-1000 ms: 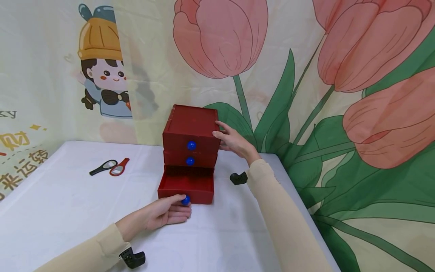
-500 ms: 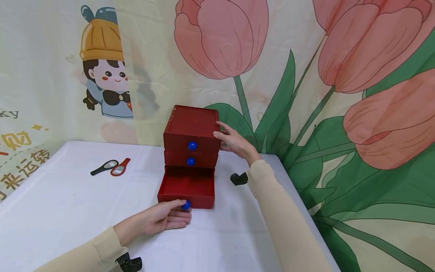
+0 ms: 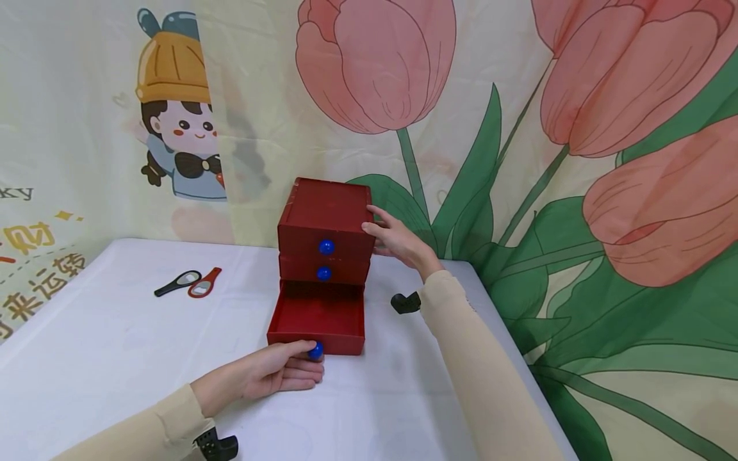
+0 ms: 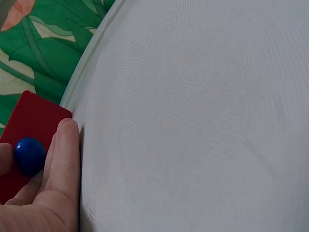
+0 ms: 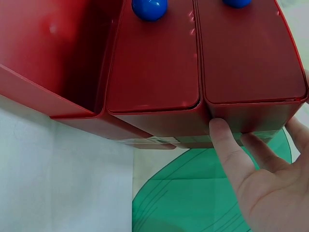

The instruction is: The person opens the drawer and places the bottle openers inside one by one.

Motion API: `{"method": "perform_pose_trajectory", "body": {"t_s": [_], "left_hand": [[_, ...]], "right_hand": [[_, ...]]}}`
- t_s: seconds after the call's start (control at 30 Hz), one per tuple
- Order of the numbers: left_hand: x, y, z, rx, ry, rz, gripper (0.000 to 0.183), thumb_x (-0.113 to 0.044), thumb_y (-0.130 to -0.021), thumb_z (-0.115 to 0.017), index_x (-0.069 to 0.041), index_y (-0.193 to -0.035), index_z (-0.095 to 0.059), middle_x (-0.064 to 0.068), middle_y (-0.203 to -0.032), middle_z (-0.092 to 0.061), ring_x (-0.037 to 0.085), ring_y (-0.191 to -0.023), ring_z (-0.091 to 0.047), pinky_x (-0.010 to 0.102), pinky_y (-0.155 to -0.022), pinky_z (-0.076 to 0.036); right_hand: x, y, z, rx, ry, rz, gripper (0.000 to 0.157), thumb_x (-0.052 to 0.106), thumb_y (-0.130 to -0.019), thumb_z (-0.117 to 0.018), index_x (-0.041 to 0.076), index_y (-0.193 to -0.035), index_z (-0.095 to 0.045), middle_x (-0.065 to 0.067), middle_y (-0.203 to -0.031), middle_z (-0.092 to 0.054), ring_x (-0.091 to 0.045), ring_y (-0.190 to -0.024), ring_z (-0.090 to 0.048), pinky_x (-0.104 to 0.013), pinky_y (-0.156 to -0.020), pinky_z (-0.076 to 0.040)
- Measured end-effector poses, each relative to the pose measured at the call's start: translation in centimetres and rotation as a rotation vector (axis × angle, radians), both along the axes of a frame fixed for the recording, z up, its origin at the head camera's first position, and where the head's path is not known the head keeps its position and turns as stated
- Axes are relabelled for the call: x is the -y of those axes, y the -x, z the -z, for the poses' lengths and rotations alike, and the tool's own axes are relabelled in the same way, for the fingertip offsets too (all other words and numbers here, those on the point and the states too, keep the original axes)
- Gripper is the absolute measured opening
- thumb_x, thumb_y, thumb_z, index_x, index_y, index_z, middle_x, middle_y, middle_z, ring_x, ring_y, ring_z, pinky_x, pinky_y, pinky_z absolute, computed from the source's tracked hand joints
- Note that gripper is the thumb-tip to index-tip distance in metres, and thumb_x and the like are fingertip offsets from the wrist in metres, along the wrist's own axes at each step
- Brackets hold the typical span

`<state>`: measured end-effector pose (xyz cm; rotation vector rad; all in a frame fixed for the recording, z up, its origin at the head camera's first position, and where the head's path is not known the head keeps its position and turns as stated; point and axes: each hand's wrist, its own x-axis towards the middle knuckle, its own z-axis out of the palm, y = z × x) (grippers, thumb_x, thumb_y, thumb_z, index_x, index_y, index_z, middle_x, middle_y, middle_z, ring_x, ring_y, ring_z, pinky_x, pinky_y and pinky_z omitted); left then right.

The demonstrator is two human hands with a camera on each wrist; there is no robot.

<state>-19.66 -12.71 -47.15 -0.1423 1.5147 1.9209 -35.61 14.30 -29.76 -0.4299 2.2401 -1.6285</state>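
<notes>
A dark red drawer cabinet (image 3: 330, 206) stands on the white table, with blue round knobs on its three drawers. Its bottom drawer (image 3: 343, 344) is pulled out, and nothing lies in the part of it I can see. My left hand (image 3: 275, 371) pinches the bottom drawer's blue knob (image 4: 30, 156) between thumb and fingers. Against the cabinet's upper right side, my right hand (image 3: 401, 241) rests with fingers spread and mostly straight, as the right wrist view also shows. Both upper drawers (image 5: 155, 63) are closed.
Two small magnifying glasses, one black (image 3: 177, 282) and one red (image 3: 204, 284), lie at the left of the white table (image 3: 115, 365). Behind the table hangs a printed backdrop (image 3: 259, 96) with tulips and a cartoon figure.
The bottom drawer has slid a little farther out toward me, with my left hand on its knob, mostly in the first half second. My right hand stays against the cabinet.
</notes>
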Motion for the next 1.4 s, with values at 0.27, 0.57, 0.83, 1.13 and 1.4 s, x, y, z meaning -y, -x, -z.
{"method": "perform_pose_trajectory", "body": {"t_s": [0.27, 0.57, 0.83, 1.13, 1.4], "left_hand": [[1.2, -0.1, 0.1, -0.002, 0.011, 0.011, 0.066, -0.042, -0.108, -0.062, 0.012, -0.144, -0.05, 0.02, -0.122, -0.075, 0.034, -0.113, -0.075, 0.046, -0.101, -0.059], [3.9, -0.5, -0.5, -0.067, 0.056, 0.073, 0.062, -0.043, -0.109, -0.059, 0.008, -0.145, -0.056, 0.019, -0.128, -0.073, 0.032, -0.116, -0.073, 0.043, -0.102, -0.059], [7.1, -0.2, -1.5, -0.153, 0.184, 0.137, 0.061, -0.043, -0.108, -0.06, 0.005, -0.146, -0.058, 0.017, -0.131, -0.072, 0.031, -0.116, -0.073, 0.041, -0.099, -0.06], [12.4, 1.2, -3.4, -0.392, 0.454, 0.187, 0.05, -0.036, -0.108, -0.061, 0.001, -0.141, -0.063, 0.017, -0.134, -0.07, 0.029, -0.117, -0.07, 0.04, -0.097, -0.061], [15.9, 3.1, -4.6, -0.585, 0.721, 0.083, 0.058, -0.042, -0.107, -0.064, 0.001, -0.146, -0.059, 0.02, -0.137, -0.067, 0.03, -0.116, -0.071, 0.039, -0.093, -0.063]], "right_hand": [[0.0, 0.1, 0.0, 0.002, -0.002, -0.001, 0.071, 0.033, -0.111, -0.057, 0.034, -0.171, -0.019, -0.014, -0.167, -0.031, -0.044, -0.142, -0.052, -0.053, -0.118, -0.045], [-0.1, 0.1, 0.0, -0.002, -0.006, 0.001, 0.07, 0.033, -0.111, -0.057, 0.034, -0.171, -0.019, -0.014, -0.166, -0.033, -0.044, -0.141, -0.052, -0.053, -0.118, -0.044], [0.1, 0.0, 0.0, -0.009, -0.013, -0.001, 0.071, 0.034, -0.111, -0.056, 0.033, -0.171, -0.018, -0.014, -0.167, -0.032, -0.044, -0.142, -0.051, -0.053, -0.119, -0.044], [0.1, -0.1, 0.1, -0.01, -0.019, -0.001, 0.071, 0.034, -0.111, -0.056, 0.033, -0.171, -0.018, -0.014, -0.167, -0.031, -0.045, -0.144, -0.049, -0.053, -0.118, -0.044], [0.1, 0.0, 0.0, -0.003, -0.01, -0.001, 0.071, 0.034, -0.111, -0.057, 0.034, -0.171, -0.018, -0.014, -0.166, -0.032, -0.045, -0.143, -0.05, -0.053, -0.118, -0.045]]}}
